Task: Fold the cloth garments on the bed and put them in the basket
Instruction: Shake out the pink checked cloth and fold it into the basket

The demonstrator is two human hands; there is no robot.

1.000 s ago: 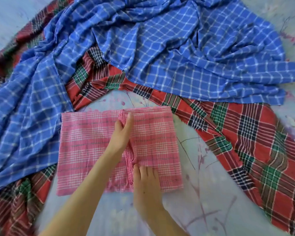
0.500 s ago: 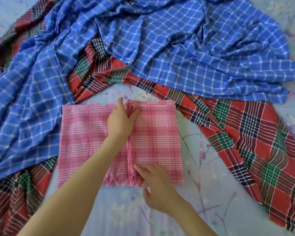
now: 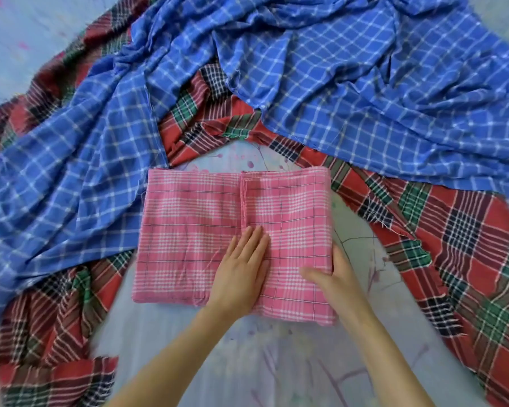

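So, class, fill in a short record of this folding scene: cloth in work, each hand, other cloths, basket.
cloth in work: pink cloth, folded, flat on the bed
left hand: flat on the pink cloth
right hand: grips its right edge
other cloths: blue cloth and red cloth, unfolded
basket: not in view

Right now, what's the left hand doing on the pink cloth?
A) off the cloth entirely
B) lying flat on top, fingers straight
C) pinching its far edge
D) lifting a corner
B: the left hand lies flat on the pink cloth with fingers straight, while the right hand grips the cloth's right edge.
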